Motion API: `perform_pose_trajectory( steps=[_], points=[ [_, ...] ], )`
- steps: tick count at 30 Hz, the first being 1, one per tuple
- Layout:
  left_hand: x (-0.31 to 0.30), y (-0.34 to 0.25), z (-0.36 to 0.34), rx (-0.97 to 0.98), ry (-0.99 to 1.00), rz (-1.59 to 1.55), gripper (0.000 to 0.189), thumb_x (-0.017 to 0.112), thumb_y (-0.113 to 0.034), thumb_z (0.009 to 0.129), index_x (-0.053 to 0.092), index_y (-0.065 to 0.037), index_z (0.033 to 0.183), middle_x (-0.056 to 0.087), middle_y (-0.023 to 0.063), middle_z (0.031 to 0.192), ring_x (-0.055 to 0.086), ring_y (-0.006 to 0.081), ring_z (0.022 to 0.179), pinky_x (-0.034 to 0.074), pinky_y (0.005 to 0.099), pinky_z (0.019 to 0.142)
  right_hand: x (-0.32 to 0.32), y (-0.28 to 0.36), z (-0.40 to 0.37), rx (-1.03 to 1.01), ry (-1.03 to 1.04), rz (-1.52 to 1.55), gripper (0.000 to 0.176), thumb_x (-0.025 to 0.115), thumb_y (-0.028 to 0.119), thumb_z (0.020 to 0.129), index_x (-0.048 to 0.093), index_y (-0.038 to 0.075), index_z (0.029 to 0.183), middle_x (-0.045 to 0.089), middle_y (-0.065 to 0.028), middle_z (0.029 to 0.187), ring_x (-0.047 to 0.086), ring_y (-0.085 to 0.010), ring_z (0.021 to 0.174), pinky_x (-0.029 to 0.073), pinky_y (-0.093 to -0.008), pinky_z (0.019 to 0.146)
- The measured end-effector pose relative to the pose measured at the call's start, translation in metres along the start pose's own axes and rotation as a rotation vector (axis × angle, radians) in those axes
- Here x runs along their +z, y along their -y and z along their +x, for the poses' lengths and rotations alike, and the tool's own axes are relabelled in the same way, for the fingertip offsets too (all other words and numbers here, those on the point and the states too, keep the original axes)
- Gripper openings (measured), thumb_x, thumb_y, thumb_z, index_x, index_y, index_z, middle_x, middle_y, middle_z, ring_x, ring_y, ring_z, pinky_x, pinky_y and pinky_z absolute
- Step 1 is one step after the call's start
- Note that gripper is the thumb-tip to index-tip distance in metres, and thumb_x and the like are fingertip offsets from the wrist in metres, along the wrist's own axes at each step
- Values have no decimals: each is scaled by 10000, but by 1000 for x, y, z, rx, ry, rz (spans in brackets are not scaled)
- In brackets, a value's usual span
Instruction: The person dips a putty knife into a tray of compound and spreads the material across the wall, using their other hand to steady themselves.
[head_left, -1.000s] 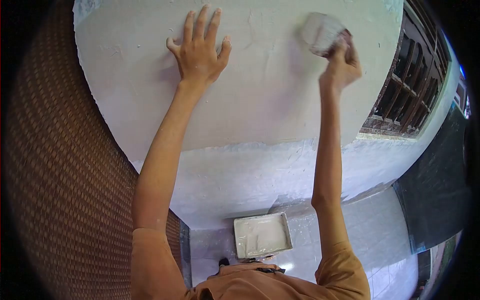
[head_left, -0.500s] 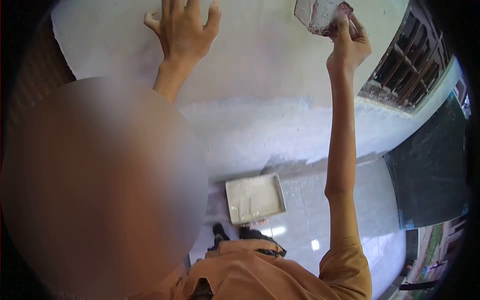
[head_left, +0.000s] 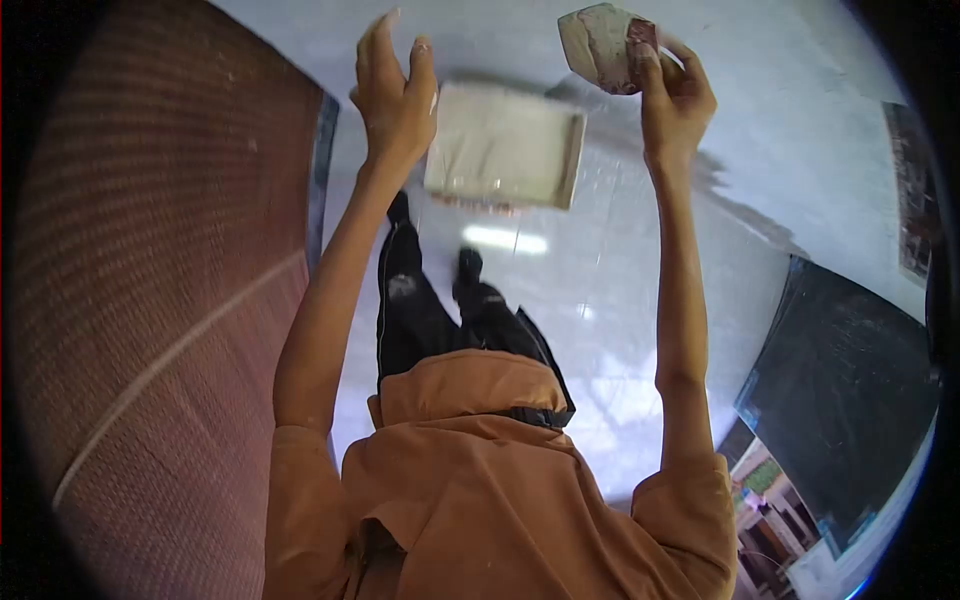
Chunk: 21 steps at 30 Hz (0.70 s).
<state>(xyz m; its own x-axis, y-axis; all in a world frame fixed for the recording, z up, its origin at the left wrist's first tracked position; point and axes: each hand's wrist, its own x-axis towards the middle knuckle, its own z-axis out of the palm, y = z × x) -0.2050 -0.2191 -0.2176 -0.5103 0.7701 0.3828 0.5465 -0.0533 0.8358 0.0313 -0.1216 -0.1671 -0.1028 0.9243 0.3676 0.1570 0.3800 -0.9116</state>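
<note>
My right hand (head_left: 677,100) grips a putty scraper (head_left: 598,47), a flat angular plate with a reddish-brown edge, smeared with pale, wet-looking paste. Its thumb presses on the reddish part. My left hand (head_left: 393,100) is raised at the upper left with fingers apart and holds nothing; white smears show on its fingers. Between and below the hands, a rectangular tray (head_left: 577,165) of pale paste rests on the floor. The left hand overlaps the tray's left side in view, apparently well above it.
A reddish-brown woven panel (head_left: 190,260) runs along the left. The pale wall (head_left: 790,50) stands ahead and to the right, with a dark grille (head_left: 910,190) in it. A blackboard (head_left: 845,390) leans at the right. My legs (head_left: 420,300) stand on shiny floor tiles (head_left: 600,350).
The view has tipped down from the wall toward the floor and tray. My left hand has come away from the wall. The scraper stays in my right hand, its paste-covered face more visible.
</note>
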Motion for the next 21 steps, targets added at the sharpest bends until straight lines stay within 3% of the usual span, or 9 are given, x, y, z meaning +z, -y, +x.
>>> perform_pose_trajectory(
  steps=[2,4,5,7,11,12,13,15,21],
  points=[
    [17,36,-54,-305,50,-82,524,447,-322,946,420,49,1316,459,246,1310,441,382,1216,320,392,1040,4,-35,-38,122,71,-57,294,623,85,901,581,-51,1158,691,-115,992,633,-135,901,504,-262,799],
    [32,69,-107,-536,50,-134,521,441,-331,949,427,43,1311,483,231,1279,449,358,1207,328,395,1030,9,-82,-70,191,133,-266,273,626,137,906,636,-26,1125,693,-83,1005,631,-132,918,492,-259,821],
    [38,86,-130,-716,33,-197,518,434,-339,951,433,37,1307,507,216,1247,458,335,1199,336,398,1021,12,-110,-87,149,119,-245,214,634,83,846,681,6,1041,709,-167,893,693,-198,785,529,-297,744],
    [44,95,-168,-877,53,-197,517,425,-351,954,437,30,1305,519,203,1230,466,313,1182,346,385,1007,14,-140,-114,186,187,-472,202,619,47,827,688,28,1015,700,-179,887,701,-255,798,533,-318,745],
    [72,136,-223,-1311,86,-313,524,397,-396,959,451,-8,1306,521,170,1229,479,260,1142,366,343,966,32,-201,-161,172,239,-444,202,600,2,804,688,32,983,691,-185,854,697,-292,784,535,-341,717],
    [73,145,-232,-1370,163,-429,568,438,-492,921,388,-133,1359,480,43,1341,446,245,1197,343,429,931,36,-210,-170,142,296,-470,193,615,43,830,688,42,1008,700,-158,890,698,-253,807,531,-317,726],
    [78,151,-240,-1383,166,-425,568,438,-492,921,388,-133,1359,480,43,1341,446,245,1197,343,429,931,40,-219,-177,104,351,-494,189,630,83,856,688,51,1033,708,-131,925,699,-213,830,526,-294,736],
    [95,159,-248,-1514,150,-628,592,414,-523,915,391,-141,1367,478,42,1347,445,259,1196,341,436,931,48,-244,-188,144,384,-516,181,612,62,859,691,57,1021,703,-128,926,699,-243,832,534,-307,731],
    [122,169,-251,-1594,156,-809,579,324,-512,942,372,-150,1392,451,52,1390,444,272,1218,335,458,945,62,-263,-199,16,470,-487,204,571,9,858,692,68,1011,703,-127,914,696,-265,820,542,-326,723]
  ],
)
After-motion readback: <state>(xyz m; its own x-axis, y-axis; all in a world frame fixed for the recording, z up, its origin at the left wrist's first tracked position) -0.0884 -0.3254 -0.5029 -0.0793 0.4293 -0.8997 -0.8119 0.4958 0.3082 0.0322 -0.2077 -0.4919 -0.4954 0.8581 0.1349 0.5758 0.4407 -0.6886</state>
